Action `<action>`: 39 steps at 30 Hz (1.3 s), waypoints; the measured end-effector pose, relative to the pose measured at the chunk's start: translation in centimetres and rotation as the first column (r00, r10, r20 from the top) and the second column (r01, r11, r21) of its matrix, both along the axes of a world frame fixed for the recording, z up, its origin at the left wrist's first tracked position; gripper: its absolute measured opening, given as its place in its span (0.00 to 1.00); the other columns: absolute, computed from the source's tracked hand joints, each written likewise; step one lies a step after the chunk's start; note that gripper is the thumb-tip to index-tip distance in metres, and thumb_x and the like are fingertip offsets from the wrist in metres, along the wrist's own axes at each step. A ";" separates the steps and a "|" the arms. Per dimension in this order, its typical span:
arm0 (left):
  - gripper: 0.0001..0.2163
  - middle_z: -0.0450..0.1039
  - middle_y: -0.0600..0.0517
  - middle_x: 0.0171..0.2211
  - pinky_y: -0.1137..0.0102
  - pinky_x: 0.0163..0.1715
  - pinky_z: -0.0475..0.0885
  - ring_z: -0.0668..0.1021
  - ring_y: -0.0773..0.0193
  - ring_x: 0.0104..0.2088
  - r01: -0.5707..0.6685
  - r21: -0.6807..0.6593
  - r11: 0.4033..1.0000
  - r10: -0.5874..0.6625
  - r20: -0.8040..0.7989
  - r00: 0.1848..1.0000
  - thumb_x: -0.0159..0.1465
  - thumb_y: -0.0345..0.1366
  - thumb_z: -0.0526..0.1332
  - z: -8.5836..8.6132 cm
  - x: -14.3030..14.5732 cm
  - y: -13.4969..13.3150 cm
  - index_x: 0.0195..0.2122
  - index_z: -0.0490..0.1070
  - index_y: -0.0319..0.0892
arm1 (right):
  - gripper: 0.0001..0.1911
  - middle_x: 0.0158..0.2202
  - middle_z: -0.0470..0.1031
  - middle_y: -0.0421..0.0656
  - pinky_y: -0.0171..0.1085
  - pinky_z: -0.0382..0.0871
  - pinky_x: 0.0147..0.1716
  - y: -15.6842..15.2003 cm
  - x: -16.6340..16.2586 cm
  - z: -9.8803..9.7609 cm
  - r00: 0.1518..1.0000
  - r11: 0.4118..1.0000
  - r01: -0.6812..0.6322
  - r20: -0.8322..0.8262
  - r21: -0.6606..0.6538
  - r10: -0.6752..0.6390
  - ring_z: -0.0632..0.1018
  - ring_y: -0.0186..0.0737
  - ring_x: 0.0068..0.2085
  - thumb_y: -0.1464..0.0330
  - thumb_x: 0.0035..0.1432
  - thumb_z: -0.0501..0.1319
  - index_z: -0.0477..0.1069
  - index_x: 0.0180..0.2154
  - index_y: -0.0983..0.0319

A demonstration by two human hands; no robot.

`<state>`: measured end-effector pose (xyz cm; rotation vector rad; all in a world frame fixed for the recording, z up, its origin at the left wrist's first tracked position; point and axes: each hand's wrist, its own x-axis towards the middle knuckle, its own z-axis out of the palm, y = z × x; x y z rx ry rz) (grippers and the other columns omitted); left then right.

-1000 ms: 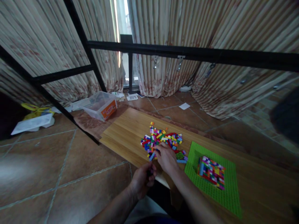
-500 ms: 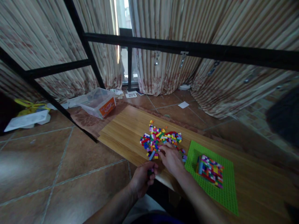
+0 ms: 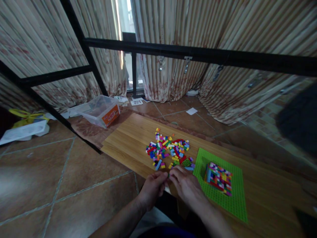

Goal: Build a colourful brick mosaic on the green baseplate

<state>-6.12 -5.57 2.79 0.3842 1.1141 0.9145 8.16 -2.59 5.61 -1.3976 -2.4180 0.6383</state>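
Note:
Just over the front edge of the wooden table, my left hand (image 3: 152, 187) and my right hand (image 3: 186, 182) meet with their fingertips pinched. A small greenish toy brick shows between them, mostly covered by the fingers. Beyond the hands lies a loose pile of coloured toy bricks (image 3: 162, 148), among them a light blue long brick (image 3: 158, 164) and a green lattice piece (image 3: 186, 162). Right of my right hand, a block built of many coloured bricks (image 3: 219, 178) stands on a green baseplate (image 3: 236, 205).
The wooden table (image 3: 128, 138) runs from left to lower right. A clear plastic bin (image 3: 95, 110) with an orange label stands behind its left end. A black metal frame (image 3: 158, 48) crosses in front of the curtains (image 3: 173, 19). A white paper (image 3: 192, 111) lies on the tiled floor.
My right hand has drawn back from the brick pile to meet my left hand at the table edge. The view has shifted slightly to the right.

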 end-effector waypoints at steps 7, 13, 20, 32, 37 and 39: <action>0.13 0.63 0.56 0.19 0.76 0.16 0.42 0.56 0.78 0.16 0.041 0.003 0.999 -0.041 0.090 0.995 0.50 0.42 0.66 -0.1 0.3 -0.4 0.24 0.67 0.37 | 0.08 0.30 0.71 0.40 0.33 0.65 0.34 -1.8 0.7 -1.6 0.897 0.979 0.092 -0.412 -0.180 -0.160 0.73 0.35 0.33 0.68 0.60 0.53 0.69 0.31 0.60; 0.13 0.64 0.56 0.19 0.75 0.16 0.43 0.57 0.77 0.16 0.080 0.069 0.994 -0.084 0.054 0.995 0.51 0.42 0.65 0.4 0.8 -0.5 0.24 0.68 0.37 | 0.07 0.30 0.74 0.40 0.34 0.68 0.34 -2.6 1.2 -2.3 0.747 0.921 0.124 -0.576 -0.369 -0.331 0.76 0.37 0.33 0.65 0.58 0.55 0.69 0.35 0.60; 0.16 0.60 0.57 0.14 0.74 0.15 0.45 0.56 0.76 0.14 0.231 0.129 0.964 -0.220 -0.095 0.971 0.53 0.47 0.63 -0.2 1.6 -0.9 0.20 0.68 0.37 | 0.09 0.28 0.72 0.39 0.33 0.65 0.34 -3.8 2.1 -0.9 0.875 0.955 0.125 -0.424 -0.268 -0.233 0.74 0.35 0.32 0.68 0.58 0.55 0.71 0.28 0.59; 0.09 0.61 0.56 0.16 0.75 0.16 0.40 0.57 0.77 0.15 0.168 -0.036 0.985 -0.164 0.094 0.982 0.49 0.38 0.63 -0.3 2.2 -1.3 0.21 0.67 0.37 | 0.10 0.28 0.73 0.40 0.32 0.66 0.30 -6.3 2.4 -2.1 0.747 0.910 0.201 -0.544 -0.363 -0.382 0.73 0.36 0.31 0.63 0.58 0.56 0.74 0.33 0.59; 0.04 0.57 0.58 0.15 0.76 0.16 0.41 0.58 0.76 0.15 0.103 -0.104 0.989 -0.078 0.225 0.971 0.47 0.32 0.59 -1.2 2.9 -1.6 0.21 0.66 0.38 | 0.10 0.32 0.73 0.40 0.33 0.68 0.33 -7.1 0.7 -0.9 0.859 0.969 0.161 -0.457 -0.189 -0.232 0.74 0.36 0.34 0.70 0.59 0.53 0.73 0.34 0.57; 0.03 0.58 0.58 0.16 0.76 0.15 0.44 0.59 0.76 0.16 0.070 -0.110 0.991 -0.033 0.311 0.950 0.47 0.31 0.59 -1.4 3.3 -1.9 0.22 0.66 0.37 | 0.12 0.34 0.73 0.41 0.34 0.69 0.36 -7.1 0.0 -0.8 0.898 0.985 0.135 -0.407 -0.110 -0.169 0.75 0.37 0.36 0.74 0.58 0.52 0.73 0.34 0.57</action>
